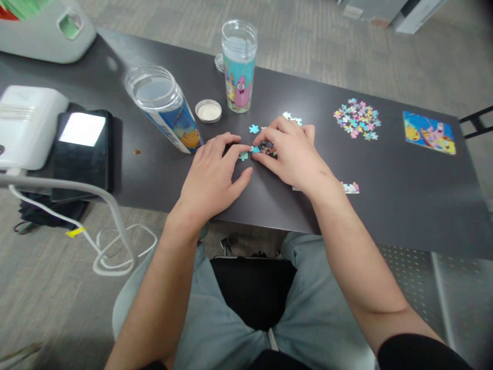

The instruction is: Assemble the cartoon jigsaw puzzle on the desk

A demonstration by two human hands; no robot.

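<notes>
Between the thumb and fingers of my right hand [287, 149] is a small blue jigsaw puzzle piece [255, 149]. My left hand [217, 172] rests on the table with its fingers apart, beside a pale teal puzzle piece [243, 156] that lies close to the held one. A loose blue piece [253, 128] sits just beyond the hands. More pieces lie under and behind my right hand, partly hidden, including a light joined group [291, 118]. Part of a joined strip [351, 188] shows beside my right forearm.
A heap of loose pieces [357, 119] and a picture card [429, 132] lie to the right on the dark table [416, 200]. Two clear-topped cartoon canisters, one upright [239, 77] and one leaning in view [169, 110], stand behind a lid [208, 111]. A black tablet [81, 154] is left.
</notes>
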